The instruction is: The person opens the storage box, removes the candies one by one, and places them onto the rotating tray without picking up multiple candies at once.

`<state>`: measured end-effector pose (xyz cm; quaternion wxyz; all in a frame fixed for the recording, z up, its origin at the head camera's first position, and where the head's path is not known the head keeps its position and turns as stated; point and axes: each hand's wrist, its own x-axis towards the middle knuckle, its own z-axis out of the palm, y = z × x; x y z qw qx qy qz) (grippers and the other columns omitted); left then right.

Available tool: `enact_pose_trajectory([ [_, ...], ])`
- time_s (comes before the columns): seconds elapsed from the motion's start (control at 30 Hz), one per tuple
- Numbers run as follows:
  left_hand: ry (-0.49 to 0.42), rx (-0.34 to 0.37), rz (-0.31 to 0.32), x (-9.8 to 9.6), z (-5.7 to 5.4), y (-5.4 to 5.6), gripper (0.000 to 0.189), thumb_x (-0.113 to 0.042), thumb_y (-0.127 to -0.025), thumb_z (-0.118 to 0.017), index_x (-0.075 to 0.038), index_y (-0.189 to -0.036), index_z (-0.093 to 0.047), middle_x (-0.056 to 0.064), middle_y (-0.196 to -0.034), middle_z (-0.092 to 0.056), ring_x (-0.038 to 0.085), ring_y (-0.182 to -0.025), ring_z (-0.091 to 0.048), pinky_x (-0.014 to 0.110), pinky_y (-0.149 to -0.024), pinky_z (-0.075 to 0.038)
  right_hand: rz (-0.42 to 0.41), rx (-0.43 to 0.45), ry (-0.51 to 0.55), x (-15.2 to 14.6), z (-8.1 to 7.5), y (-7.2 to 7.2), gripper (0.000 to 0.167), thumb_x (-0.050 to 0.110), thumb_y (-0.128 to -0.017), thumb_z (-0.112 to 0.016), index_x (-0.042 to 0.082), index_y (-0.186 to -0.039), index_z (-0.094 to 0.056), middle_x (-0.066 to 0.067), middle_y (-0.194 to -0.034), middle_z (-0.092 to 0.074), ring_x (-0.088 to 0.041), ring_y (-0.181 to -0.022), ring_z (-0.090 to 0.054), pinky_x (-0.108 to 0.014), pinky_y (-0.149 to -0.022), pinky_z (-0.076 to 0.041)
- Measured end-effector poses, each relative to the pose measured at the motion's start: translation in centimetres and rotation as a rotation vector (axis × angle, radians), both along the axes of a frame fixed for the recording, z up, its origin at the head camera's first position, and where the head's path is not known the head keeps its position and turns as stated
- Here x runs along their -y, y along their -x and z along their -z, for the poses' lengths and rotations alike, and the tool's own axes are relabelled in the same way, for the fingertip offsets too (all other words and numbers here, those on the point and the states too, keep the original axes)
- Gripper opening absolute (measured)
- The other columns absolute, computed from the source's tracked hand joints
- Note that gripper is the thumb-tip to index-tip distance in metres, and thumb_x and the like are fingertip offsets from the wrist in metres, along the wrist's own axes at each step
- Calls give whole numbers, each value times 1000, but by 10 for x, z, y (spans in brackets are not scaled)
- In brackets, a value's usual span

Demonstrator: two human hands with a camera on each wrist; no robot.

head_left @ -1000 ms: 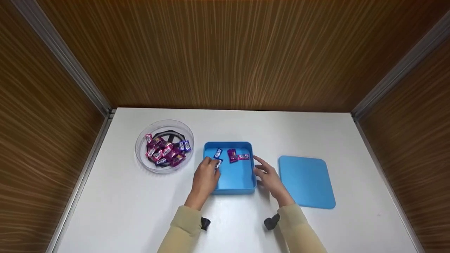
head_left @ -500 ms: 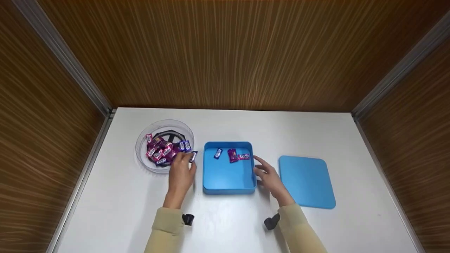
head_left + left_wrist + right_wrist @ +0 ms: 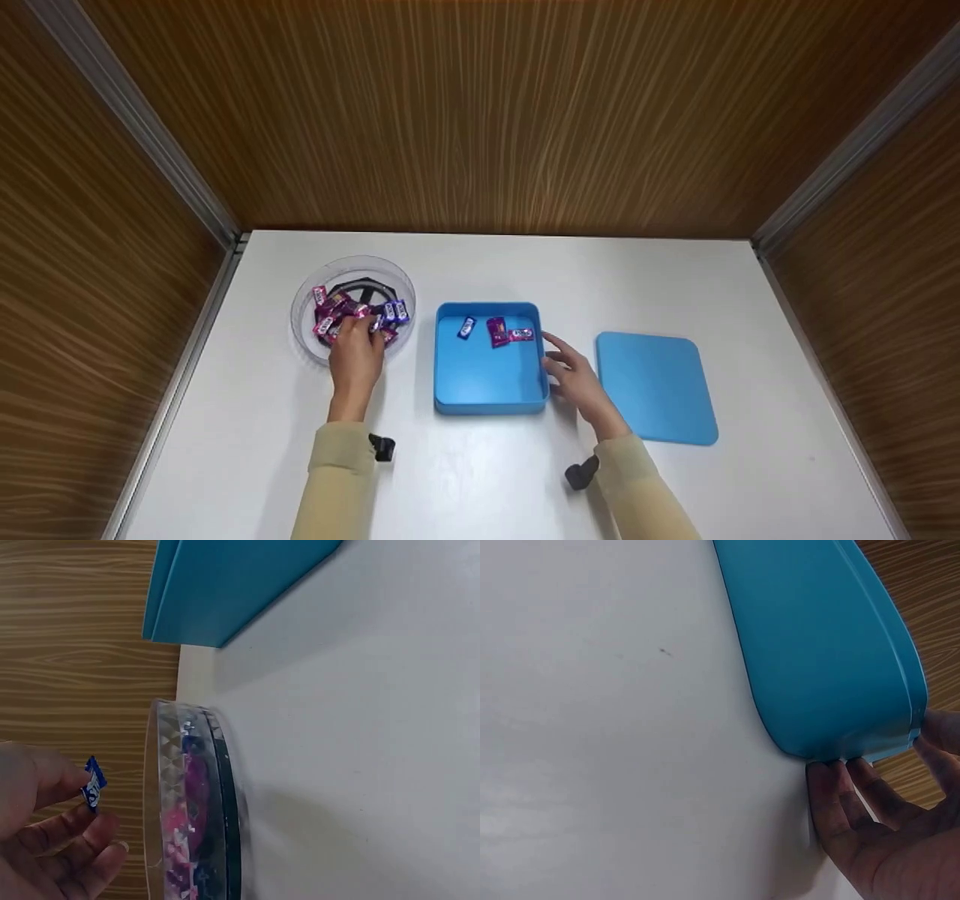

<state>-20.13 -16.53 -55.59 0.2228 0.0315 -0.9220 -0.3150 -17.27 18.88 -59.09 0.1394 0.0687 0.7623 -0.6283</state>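
My left hand (image 3: 356, 364) is over the clear round bowl (image 3: 360, 265) of candies. Between thumb and fingertip it pinches a small blue wrapped candy (image 3: 93, 785), seen above the bowl's rim in the left wrist view. Pink, purple and blue wrapped candies (image 3: 324, 325) lie heaped in the bowl, partly hidden by the hand. To the right sits a blue square box (image 3: 491, 382) holding a blue candy (image 3: 466, 328), a purple candy (image 3: 498, 331) and a pink candy (image 3: 521, 334). My right hand (image 3: 577, 381) rests its extended fingertips on the box's right wall.
A flat blue lid (image 3: 658, 388) lies on the white table (image 3: 480, 480), right of the box and close to my right forearm. Wood-grain panels (image 3: 480, 120) close off the back and both sides.
My left hand leaves the box with a blue candy, carrying it left to above the bowl. Three candies stay in the box. My right hand keeps its place.
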Motion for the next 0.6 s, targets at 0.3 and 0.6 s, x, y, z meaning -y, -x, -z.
enact_pose_trajectory([
  [0.3, -86, 58, -21, -6, 11, 18, 16, 5, -79, -68, 8, -94, -71, 24, -94, -63, 44, -90, -62, 53, -80, -48, 5, 7, 15, 0, -2, -1, 52, 15, -101, -54, 23, -150, -41, -24, -139, -47, -44, -126, -49, -58, -96, -44],
  [0.6, -219, 91, -63, -7, 20, 31, 12, 3, -82, -66, 10, -91, -70, 25, -90, -63, 43, -92, -59, 50, -86, -44, -7, 7, -2, 1, -7, -3, 51, 16, -102, -53, 21, -151, -40, -25, -143, -43, -46, -128, -46, -57, -96, -43],
])
